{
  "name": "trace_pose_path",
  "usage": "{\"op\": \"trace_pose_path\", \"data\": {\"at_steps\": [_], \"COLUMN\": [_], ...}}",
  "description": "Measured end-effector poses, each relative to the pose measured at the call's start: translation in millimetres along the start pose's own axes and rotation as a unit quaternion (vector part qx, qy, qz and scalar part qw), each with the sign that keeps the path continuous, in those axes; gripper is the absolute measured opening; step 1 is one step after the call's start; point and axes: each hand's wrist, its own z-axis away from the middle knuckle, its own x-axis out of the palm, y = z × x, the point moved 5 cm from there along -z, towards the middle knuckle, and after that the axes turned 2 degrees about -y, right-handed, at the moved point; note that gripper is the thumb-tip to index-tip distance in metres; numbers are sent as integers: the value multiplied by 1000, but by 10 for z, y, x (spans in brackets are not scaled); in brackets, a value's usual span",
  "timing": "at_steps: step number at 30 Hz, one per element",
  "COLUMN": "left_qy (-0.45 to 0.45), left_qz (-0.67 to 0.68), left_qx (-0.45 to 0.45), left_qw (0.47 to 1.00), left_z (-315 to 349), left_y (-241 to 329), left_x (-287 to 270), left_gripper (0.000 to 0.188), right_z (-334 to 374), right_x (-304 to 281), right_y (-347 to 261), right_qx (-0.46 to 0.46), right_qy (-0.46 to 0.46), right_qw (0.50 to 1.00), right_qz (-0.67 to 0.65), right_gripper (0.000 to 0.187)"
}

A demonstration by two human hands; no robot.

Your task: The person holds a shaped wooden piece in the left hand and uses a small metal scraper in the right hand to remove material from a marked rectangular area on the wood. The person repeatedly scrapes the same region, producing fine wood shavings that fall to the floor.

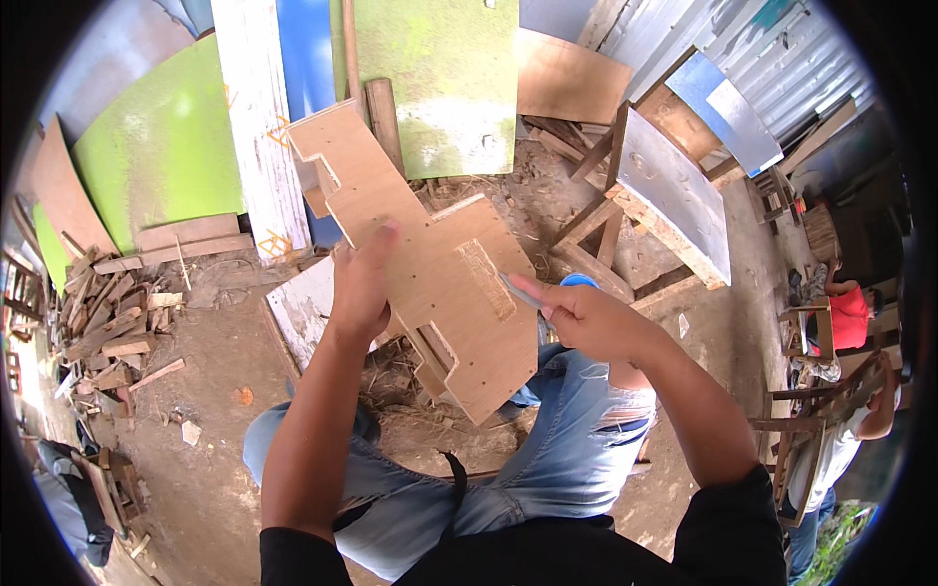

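A plywood piece (415,234) with stepped, notched edges is held tilted over my knees. It looks built up of layers, and small dark spots dot its face. My left hand (364,283) grips its left edge, thumb on the face, the other fingers mostly hidden. In my right hand (586,317) is a flat grey blade-like tool (521,291), with the index finger stretched along it; its handle is hidden. The tool's tip is close to a pale, rough rectangular patch (486,280) on the plywood. Something round and blue (578,280) shows just behind the right hand.
Wood scraps (117,322) lie heaped at left. Green panels (156,146) and a white plank (256,127) lean ahead. A wooden stool-like frame with a grey top (674,190) stands at right. Farther right are a person in red (842,317) and another holding a wooden frame (811,444).
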Motion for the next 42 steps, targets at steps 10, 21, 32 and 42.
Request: {"op": "trace_pose_path", "data": {"at_steps": [10, 21, 32, 42], "left_qy": [-11, -7, -23, -1], "left_qz": [15, 27, 13, 49], "left_qx": [27, 27, 20, 19], "left_qw": [999, 999, 999, 999], "left_z": [-65, -82, -109, -176], "left_y": [-4, -13, -42, -91], "left_x": [-28, -42, -56, -93], "left_gripper": [36, 36, 39, 51], "right_z": [86, 124, -287, -406], "right_x": [20, 4, 47, 47], "right_y": [-3, 112, -146, -250], "right_qx": [-52, 105, -83, -131], "right_qy": [70, -38, 268, 264], "right_qw": [989, 975, 958, 950], "right_qz": [118, -190, 65, 102], "right_gripper": [57, 50, 31, 16]}}
